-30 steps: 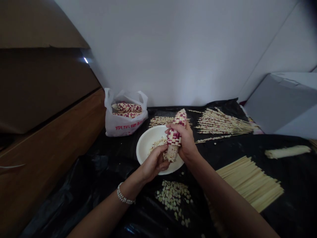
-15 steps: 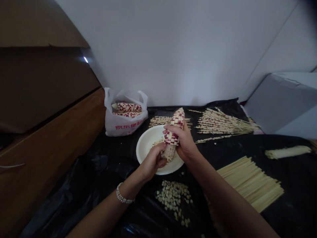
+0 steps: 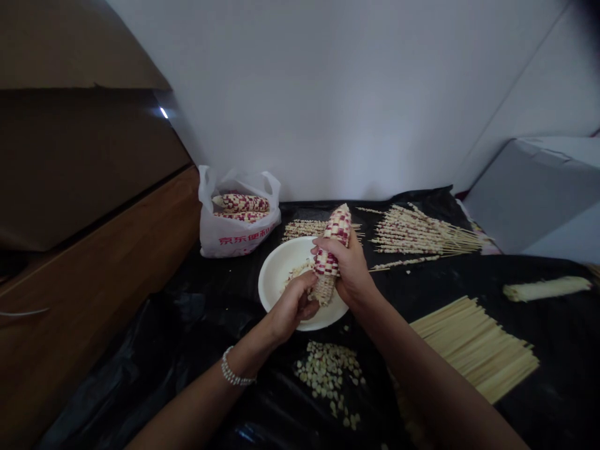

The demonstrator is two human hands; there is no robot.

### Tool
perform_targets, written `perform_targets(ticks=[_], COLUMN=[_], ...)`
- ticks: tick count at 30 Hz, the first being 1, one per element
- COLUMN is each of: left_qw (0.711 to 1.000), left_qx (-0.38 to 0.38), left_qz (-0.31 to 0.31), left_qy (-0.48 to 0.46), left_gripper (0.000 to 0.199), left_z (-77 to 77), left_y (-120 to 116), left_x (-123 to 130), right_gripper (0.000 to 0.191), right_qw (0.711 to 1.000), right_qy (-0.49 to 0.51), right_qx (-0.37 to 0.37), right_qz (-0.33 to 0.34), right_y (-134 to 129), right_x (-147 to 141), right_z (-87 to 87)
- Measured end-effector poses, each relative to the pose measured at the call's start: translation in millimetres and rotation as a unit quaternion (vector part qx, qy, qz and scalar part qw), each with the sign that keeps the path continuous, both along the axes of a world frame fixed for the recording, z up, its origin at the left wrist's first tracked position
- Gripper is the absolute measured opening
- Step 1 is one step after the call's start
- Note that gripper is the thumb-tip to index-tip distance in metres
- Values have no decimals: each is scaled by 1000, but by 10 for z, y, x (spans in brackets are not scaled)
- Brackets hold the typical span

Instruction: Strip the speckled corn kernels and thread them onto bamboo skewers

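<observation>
the right hand (image 3: 349, 265) has its grip closed round the upper part of a speckled corn cob (image 3: 332, 250), tilted above the white bowl (image 3: 274, 272). the left hand (image 3: 293, 303) grips its stripped lower end, thumb against the kernels. loose kernels (image 3: 328, 372) lie on black plastic (image 3: 206, 331) near the bowl.

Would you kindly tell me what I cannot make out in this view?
Head view: part of the bowl's inside, hidden by the left hand and cob.
Head view: some right hand fingers, behind the cob.
Head view: how much corn the bag holds, its front in the way.
Head view: the box's full extent, cut off by the right edge.
</observation>
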State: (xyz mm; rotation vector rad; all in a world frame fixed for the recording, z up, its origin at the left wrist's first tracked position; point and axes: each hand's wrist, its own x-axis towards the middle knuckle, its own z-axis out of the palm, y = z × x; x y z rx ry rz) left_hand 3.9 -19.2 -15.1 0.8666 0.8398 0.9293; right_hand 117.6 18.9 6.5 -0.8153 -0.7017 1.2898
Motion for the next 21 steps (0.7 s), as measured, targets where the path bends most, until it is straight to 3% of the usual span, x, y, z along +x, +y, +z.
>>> perform_targets(ticks=[7, 11, 14, 21], left_qw=[997, 989, 982, 987], left_qx=[25, 90, 120, 65], left_qz=[5, 17, 22, 62], left_qy=[69, 118, 142, 130], left_gripper=[22, 9, 11, 8], left_z=[-137, -198, -224, -212], left_y=[18, 40, 53, 16], left_x=[-14, -78, -147, -79], right_gripper=[33, 36, 44, 41], right_qw=[997, 992, 986, 990], right_qy=[-74, -110, -145, -126], right_qx=[-3, 31, 44, 38], right_qz=[-28, -56, -73, -55], right_y=[17, -9, -34, -32], right_x=[-11, -28, -34, -44], right_z=[-70, -84, -94, -99])
